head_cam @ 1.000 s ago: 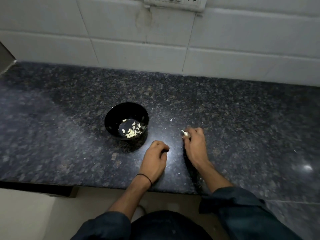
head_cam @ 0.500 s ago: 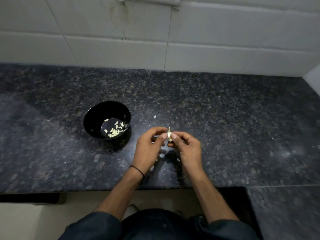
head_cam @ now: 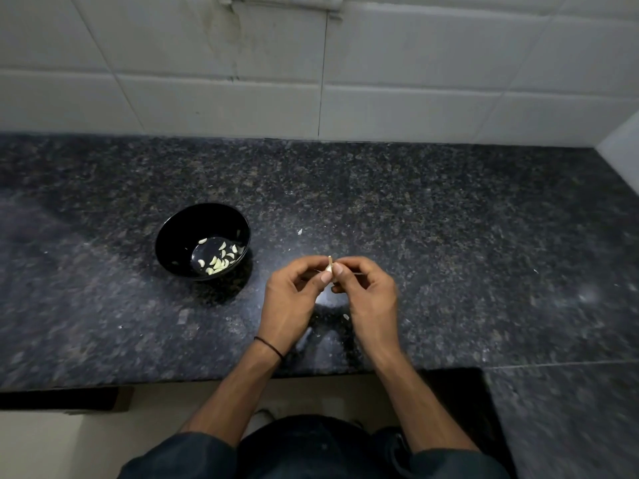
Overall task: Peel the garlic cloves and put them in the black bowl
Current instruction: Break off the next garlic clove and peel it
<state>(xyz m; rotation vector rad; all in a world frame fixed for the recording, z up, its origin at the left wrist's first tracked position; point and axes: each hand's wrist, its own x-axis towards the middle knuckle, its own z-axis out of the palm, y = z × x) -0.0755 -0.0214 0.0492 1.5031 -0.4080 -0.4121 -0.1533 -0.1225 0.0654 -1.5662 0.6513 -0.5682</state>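
- No writing, label, brand, number or sign could be read anywhere.
- The black bowl (head_cam: 183, 233) showed no legible marking.
- The wall tiles (head_cam: 415, 63) and the speckled tabletop (head_cam: 449, 236) were plain.
- The fitting (head_cam: 283, 0) at the wall's top edge was cut off, and nothing on it could be made out.

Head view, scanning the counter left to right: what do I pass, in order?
black bowl → left hand → garlic clove, pinched by both hands → right hand.

Head-worn view, down over countertop (head_cam: 449, 236)
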